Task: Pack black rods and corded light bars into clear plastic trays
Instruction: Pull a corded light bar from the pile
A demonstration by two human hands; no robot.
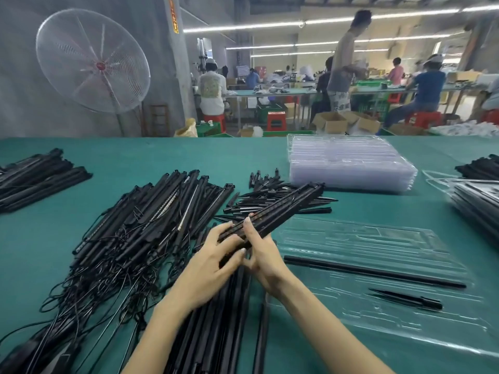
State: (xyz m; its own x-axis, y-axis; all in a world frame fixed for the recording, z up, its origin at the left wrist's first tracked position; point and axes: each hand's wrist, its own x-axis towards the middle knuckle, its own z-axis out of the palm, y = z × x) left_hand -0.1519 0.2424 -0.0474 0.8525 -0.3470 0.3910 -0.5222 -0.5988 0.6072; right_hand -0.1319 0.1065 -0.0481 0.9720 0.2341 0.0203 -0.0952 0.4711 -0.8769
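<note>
Both hands hold one small bundle of corded light bars (280, 209) above the green table, its far end pointing up and right. My left hand (216, 255) grips the bundle's near end from the left. My right hand (259, 252) grips it from the right, fingers curled over the top. An open clear plastic tray (364, 238) lies to the right, with one long black rod (372, 271) and a short black spike (407, 299) in it. A big heap of corded light bars (151, 225) lies to the left. Black rods (216, 319) lie under my forearms.
A stack of clear trays (351, 168) stands at the back right. Loose black spikes (272, 195) lie behind the bundle. More black bars (37, 176) sit far left, filled trays (478, 203) far right. Other workers sit at benches beyond the table edge.
</note>
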